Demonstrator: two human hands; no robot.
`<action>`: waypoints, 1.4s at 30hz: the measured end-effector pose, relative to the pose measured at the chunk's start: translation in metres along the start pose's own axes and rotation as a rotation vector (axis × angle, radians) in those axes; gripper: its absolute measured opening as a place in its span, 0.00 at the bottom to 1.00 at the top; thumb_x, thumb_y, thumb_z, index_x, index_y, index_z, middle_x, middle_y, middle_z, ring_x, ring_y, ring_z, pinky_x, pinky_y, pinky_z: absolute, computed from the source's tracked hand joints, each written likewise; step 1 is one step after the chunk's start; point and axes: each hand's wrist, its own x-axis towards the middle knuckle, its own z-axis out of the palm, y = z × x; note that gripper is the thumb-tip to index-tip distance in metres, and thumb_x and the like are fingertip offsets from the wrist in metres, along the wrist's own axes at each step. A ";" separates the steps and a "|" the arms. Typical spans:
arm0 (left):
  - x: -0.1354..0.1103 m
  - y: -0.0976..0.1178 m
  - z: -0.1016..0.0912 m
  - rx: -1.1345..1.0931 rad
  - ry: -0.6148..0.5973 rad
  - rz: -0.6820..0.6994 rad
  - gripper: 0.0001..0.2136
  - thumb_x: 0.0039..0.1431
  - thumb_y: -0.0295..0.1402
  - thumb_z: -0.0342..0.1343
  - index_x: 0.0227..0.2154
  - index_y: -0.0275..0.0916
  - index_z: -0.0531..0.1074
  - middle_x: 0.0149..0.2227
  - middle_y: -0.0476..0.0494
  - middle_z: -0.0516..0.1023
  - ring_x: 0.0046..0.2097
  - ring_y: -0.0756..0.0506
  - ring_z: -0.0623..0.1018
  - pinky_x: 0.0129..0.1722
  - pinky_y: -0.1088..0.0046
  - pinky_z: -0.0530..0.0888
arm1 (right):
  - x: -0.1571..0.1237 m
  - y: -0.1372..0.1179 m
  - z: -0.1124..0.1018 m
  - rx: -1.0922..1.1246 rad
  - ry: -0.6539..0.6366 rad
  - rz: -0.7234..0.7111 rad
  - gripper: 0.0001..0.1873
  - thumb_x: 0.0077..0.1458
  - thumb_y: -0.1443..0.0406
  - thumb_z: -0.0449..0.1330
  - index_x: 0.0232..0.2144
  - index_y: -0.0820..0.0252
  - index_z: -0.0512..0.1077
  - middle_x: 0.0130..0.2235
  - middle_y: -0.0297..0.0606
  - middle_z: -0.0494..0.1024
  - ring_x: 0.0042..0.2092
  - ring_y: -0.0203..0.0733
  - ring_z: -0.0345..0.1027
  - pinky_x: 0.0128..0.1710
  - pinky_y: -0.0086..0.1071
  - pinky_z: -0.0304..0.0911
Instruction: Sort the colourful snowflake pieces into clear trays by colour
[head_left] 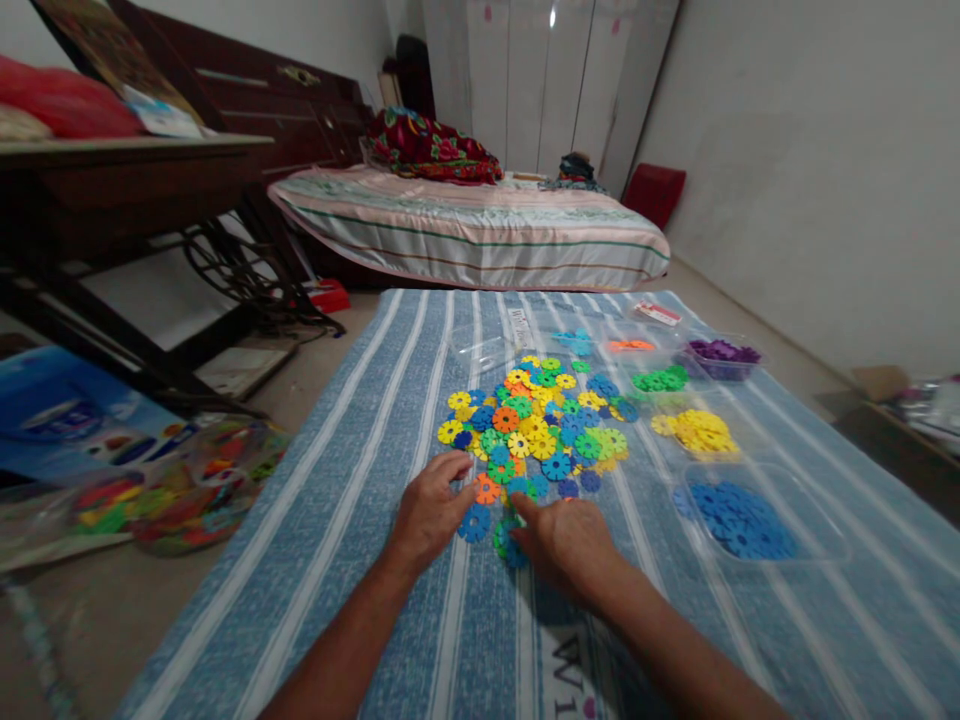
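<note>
A loose pile of notched plastic flower discs in yellow, blue, green and orange lies on the striped cloth. My left hand is at the pile's near left edge, thumb and forefinger apart, the thumb beside an orange disc. Just below that lies a blue disc. My right hand reaches in from the near right with its forefinger stretched onto the discs and its thumb apart. Green and blue discs overlap beside that thumb. The right hand's other fingers are curled and partly hidden.
To the right, clear tubs hold sorted discs: blue, yellow, green, purple, orange and light blue. A bed stands beyond the table. At left are a sewing-machine table and bagged discs.
</note>
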 end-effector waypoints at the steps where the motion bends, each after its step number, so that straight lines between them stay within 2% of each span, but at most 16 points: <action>1: 0.000 0.000 0.001 0.076 -0.010 0.054 0.14 0.54 0.39 0.57 0.40 0.38 0.77 0.48 0.39 0.79 0.49 0.41 0.78 0.51 0.62 0.76 | 0.000 0.001 -0.001 -0.007 -0.003 0.011 0.18 0.64 0.58 0.51 0.53 0.56 0.70 0.36 0.50 0.82 0.39 0.55 0.79 0.34 0.37 0.67; 3: -0.001 0.001 0.003 0.207 -0.027 0.129 0.14 0.54 0.40 0.58 0.40 0.38 0.78 0.50 0.37 0.77 0.53 0.38 0.76 0.55 0.59 0.73 | -0.002 0.005 -0.003 -0.014 -0.004 0.030 0.17 0.65 0.58 0.50 0.48 0.56 0.73 0.35 0.50 0.82 0.39 0.55 0.79 0.33 0.36 0.66; 6: -0.002 0.001 0.006 0.315 -0.046 0.177 0.15 0.56 0.40 0.57 0.42 0.37 0.78 0.52 0.36 0.76 0.54 0.37 0.75 0.55 0.57 0.73 | -0.009 0.017 -0.005 -0.010 0.006 0.061 0.16 0.65 0.57 0.50 0.44 0.55 0.75 0.35 0.48 0.83 0.39 0.53 0.78 0.33 0.34 0.64; 10: -0.002 0.002 0.006 0.339 -0.068 0.190 0.14 0.57 0.40 0.56 0.41 0.38 0.78 0.53 0.36 0.75 0.53 0.36 0.75 0.54 0.56 0.74 | -0.023 0.042 -0.002 0.031 0.047 0.170 0.17 0.65 0.57 0.49 0.44 0.53 0.75 0.36 0.45 0.83 0.38 0.51 0.78 0.31 0.33 0.60; 15: -0.001 0.004 0.004 0.273 -0.066 0.126 0.11 0.53 0.39 0.59 0.35 0.39 0.77 0.52 0.37 0.76 0.53 0.37 0.75 0.55 0.57 0.73 | -0.037 0.067 0.007 0.082 0.053 0.248 0.17 0.64 0.59 0.51 0.50 0.52 0.74 0.38 0.44 0.83 0.41 0.51 0.77 0.31 0.32 0.57; 19: 0.000 0.005 0.001 0.170 -0.043 0.083 0.08 0.53 0.39 0.58 0.31 0.40 0.75 0.51 0.38 0.77 0.53 0.39 0.76 0.52 0.61 0.75 | -0.035 0.065 0.015 0.155 0.062 0.236 0.16 0.63 0.59 0.52 0.49 0.55 0.73 0.39 0.44 0.83 0.41 0.49 0.77 0.32 0.32 0.55; 22: 0.001 0.004 -0.001 0.088 -0.028 0.049 0.09 0.54 0.40 0.55 0.28 0.41 0.74 0.48 0.40 0.78 0.50 0.41 0.78 0.42 0.67 0.77 | -0.028 0.061 0.020 0.230 0.077 0.238 0.15 0.62 0.59 0.54 0.47 0.56 0.73 0.38 0.43 0.82 0.40 0.47 0.76 0.31 0.31 0.52; 26: 0.003 0.003 -0.003 -0.001 -0.004 0.036 0.10 0.53 0.41 0.56 0.26 0.41 0.74 0.44 0.42 0.80 0.45 0.43 0.79 0.33 0.73 0.76 | -0.019 0.060 0.023 0.402 0.108 0.264 0.11 0.58 0.61 0.58 0.42 0.56 0.75 0.35 0.38 0.81 0.37 0.42 0.74 0.29 0.29 0.49; 28: 0.003 0.005 -0.004 -0.023 0.010 0.041 0.10 0.52 0.42 0.56 0.25 0.41 0.74 0.42 0.43 0.81 0.44 0.43 0.80 0.33 0.74 0.76 | -0.017 0.061 0.024 0.462 0.122 0.285 0.11 0.56 0.62 0.59 0.42 0.57 0.75 0.34 0.36 0.81 0.36 0.40 0.73 0.29 0.28 0.49; 32: 0.004 0.007 -0.006 -0.028 0.020 0.042 0.09 0.51 0.41 0.57 0.28 0.42 0.75 0.39 0.45 0.81 0.39 0.45 0.80 0.33 0.74 0.75 | -0.015 0.063 0.024 0.497 0.139 0.233 0.18 0.55 0.62 0.59 0.49 0.55 0.73 0.32 0.34 0.79 0.34 0.40 0.71 0.29 0.28 0.48; 36: 0.003 0.007 -0.005 -0.025 0.029 0.043 0.08 0.51 0.40 0.56 0.29 0.42 0.76 0.37 0.47 0.81 0.34 0.47 0.78 0.32 0.75 0.75 | -0.010 0.067 0.023 0.498 0.100 0.195 0.16 0.52 0.63 0.61 0.45 0.56 0.75 0.31 0.33 0.78 0.32 0.38 0.69 0.28 0.28 0.48; 42: 0.004 0.008 -0.005 -0.051 0.008 0.020 0.09 0.51 0.40 0.56 0.30 0.42 0.76 0.36 0.46 0.80 0.35 0.47 0.78 0.30 0.75 0.74 | -0.002 0.073 0.025 0.597 0.108 0.132 0.24 0.48 0.67 0.63 0.50 0.56 0.73 0.32 0.32 0.77 0.33 0.37 0.69 0.30 0.27 0.53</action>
